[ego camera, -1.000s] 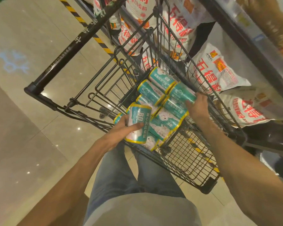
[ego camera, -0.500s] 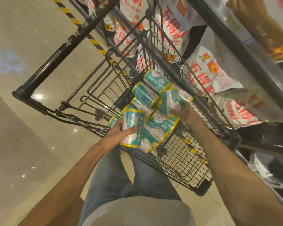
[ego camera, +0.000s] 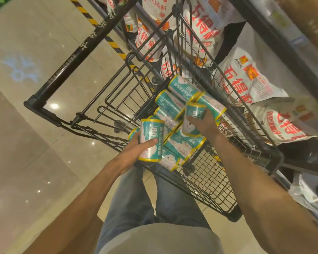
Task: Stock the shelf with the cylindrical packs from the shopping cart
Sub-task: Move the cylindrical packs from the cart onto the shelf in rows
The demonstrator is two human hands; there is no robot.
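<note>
Several teal cylindrical packs with yellow rims (ego camera: 172, 105) lie piled in the black wire shopping cart (ego camera: 209, 180). My left hand (ego camera: 134, 153) is wrapped around one upright pack (ego camera: 151, 139), held at the cart's near rim. Over the pile, my right hand (ego camera: 203, 123) grips a second pack (ego camera: 194, 116), lifted clear and nearly upright. The dark shelf (ego camera: 275, 39) runs along the right side, beyond the cart.
White sacks with red lettering (ego camera: 246, 77) fill the low shelf level to the right and behind the cart. The cart's black handle bar (ego camera: 84, 50) crosses the upper left. Glossy tiled floor (ego camera: 26, 143) stretches to the left, with yellow-black hazard tape (ego camera: 114, 44).
My right hand closed on a pack in the pile and raised it upright. My left hand kept hold of its pack and lifted it slightly.
</note>
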